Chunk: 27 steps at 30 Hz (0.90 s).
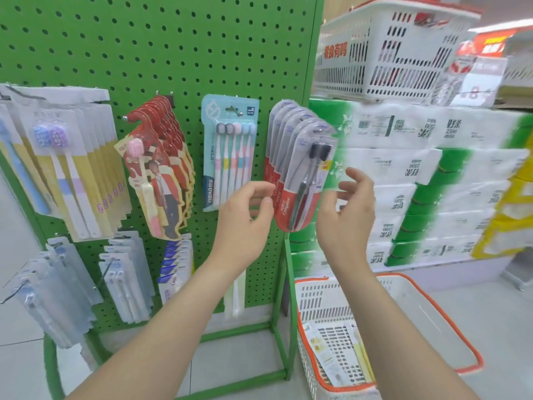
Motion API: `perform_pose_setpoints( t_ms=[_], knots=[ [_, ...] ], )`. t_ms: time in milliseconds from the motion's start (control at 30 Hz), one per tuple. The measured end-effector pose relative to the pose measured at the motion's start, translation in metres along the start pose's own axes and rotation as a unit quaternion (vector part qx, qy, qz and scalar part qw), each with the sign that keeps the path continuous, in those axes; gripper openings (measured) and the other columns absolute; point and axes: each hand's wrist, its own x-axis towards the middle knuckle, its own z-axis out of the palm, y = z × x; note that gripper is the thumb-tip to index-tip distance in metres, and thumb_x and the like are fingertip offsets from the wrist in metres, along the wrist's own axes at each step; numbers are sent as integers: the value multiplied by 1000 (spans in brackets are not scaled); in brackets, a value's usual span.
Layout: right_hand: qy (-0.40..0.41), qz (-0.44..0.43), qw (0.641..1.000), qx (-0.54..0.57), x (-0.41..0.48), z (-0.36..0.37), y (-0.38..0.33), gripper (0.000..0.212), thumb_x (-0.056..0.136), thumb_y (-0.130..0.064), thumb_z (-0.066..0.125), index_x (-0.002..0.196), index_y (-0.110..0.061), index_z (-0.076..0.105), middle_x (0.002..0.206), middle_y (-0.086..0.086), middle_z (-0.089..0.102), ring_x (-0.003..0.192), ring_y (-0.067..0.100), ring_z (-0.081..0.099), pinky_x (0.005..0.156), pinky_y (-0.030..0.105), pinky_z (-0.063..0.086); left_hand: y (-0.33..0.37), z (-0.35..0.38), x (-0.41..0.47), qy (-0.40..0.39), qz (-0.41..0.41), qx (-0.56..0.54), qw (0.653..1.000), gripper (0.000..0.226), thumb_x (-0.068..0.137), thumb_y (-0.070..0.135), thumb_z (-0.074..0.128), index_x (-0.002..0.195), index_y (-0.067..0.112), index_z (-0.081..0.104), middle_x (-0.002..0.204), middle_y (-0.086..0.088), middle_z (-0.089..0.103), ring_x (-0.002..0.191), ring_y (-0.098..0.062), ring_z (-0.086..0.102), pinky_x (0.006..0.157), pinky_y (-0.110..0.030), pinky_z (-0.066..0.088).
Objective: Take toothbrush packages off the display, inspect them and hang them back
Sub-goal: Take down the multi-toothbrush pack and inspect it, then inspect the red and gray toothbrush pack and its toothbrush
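A green pegboard display (pixel 173 39) carries several hooks of toothbrush packages. At its right edge hangs a stack of red-and-clear Colgate packages (pixel 300 180) with dark brushes, the front one on its hook. My left hand (pixel 245 217) is just left of the stack, fingers curled and apart, tips at the front package's left edge. To the right of the stack is my right hand (pixel 346 217), fingers spread and a little clear of the package. Neither hand holds anything.
A teal multi-brush package (pixel 227 151), red shaped packs (pixel 161 168) and yellow-white packs (pixel 72 168) hang further left. A white basket with an orange rim (pixel 438 301) stands on the floor at right. Stacked tissue packs (pixel 432 168) fill the shelf behind, topped by another basket (pixel 389 53).
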Motion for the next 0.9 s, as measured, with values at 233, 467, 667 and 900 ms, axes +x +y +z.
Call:
perform_pose_setpoints(
  t_ms=[233,467,667,900],
  knots=[
    [-114,23,993,-26,-5,5,22,40,104,-19,50,144,-23,57,116,-10,73,109,10,68,98,49,56,3,31,5,6,4,-24,1000,33,106,16,63,139,21,64,124,12,69,106,4,66,87,-12,53],
    [-55,2,998,-16,-4,3,23,24,104,-10,51,119,-28,58,91,-10,69,83,4,64,77,28,48,6,34,8,51,4,-26,998,18,102,14,70,117,25,71,103,14,73,93,-3,70,80,-20,58],
    [-37,-44,998,5,-8,-1,18,24,106,-6,46,120,-25,53,96,-9,64,85,14,63,73,18,41,6,28,3,31,-4,-70,997,18,98,12,75,113,22,74,100,11,77,92,-10,75,82,-39,65],
    [-91,-70,993,8,-19,-13,9,20,101,-2,49,108,-20,55,82,-6,68,69,11,59,64,25,41,11,18,-9,18,-42,-104,994,15,104,27,64,94,18,70,80,-2,73,77,-28,72,76,-56,62]
  ],
)
